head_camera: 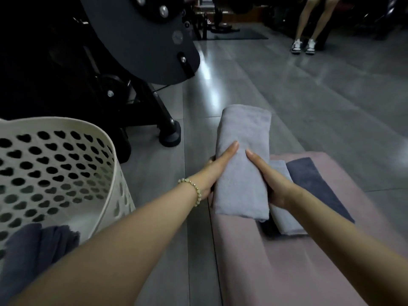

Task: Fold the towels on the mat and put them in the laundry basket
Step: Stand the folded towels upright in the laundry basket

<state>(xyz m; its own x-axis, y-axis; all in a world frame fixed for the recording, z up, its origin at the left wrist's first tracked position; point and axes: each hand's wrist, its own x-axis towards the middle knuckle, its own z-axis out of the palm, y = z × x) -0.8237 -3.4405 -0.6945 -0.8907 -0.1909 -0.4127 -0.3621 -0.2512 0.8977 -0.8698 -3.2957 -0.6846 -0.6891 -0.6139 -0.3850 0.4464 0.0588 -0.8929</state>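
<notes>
A folded light grey towel [241, 155] is lifted above the left end of the pink mat [287, 261]. My left hand [217, 171] grips its left side, thumb on top and fingers underneath. On its right side my right hand [272, 180] holds it the same way. Another folded light grey towel [284, 219] and a dark blue towel [318, 186] lie on the mat under my right arm. The white perforated laundry basket [66, 164] stands at the left, with a dark blue towel [37, 244] inside it.
A black exercise machine [136, 40] with a foot [170, 133] stands behind the basket. Grey tiled floor [309, 96] stretches ahead. A person's legs in white sneakers [303, 46] are at the far right. A dark flat object [268, 228] lies under the towels.
</notes>
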